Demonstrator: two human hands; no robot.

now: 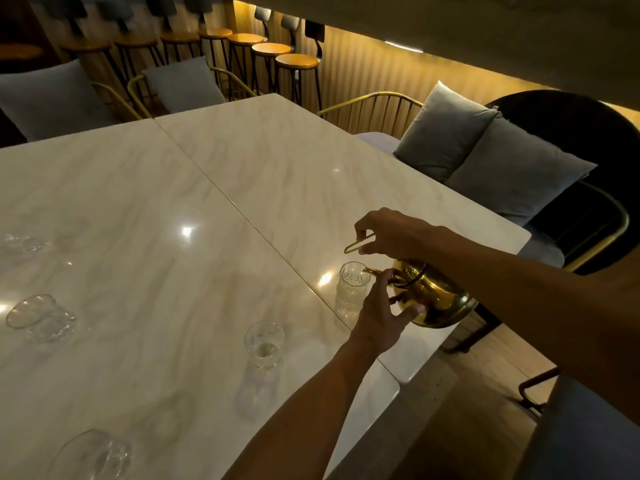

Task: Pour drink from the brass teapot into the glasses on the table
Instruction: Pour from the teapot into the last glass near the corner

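Observation:
The brass teapot (434, 299) hangs tilted over the table's right edge, its spout over the rim of a clear glass (351, 289). My right hand (384, 233) grips the teapot's thin wire handle from above. My left hand (381, 313) presses against the teapot's lid and front, fingers spread around it. A second glass (265, 344) stands nearer me with a little liquid at the bottom. More glasses stand at the left: one (40, 318) at mid left, another (93, 455) at the bottom left, and a faint one (20, 242) further back.
The marble table (207, 188) is two slabs joined by a diagonal seam. Chairs with grey cushions (485, 157) line the right side and far side. Round wooden bar stools (270, 50) stand in a row at the back. Wooden floor shows at the lower right.

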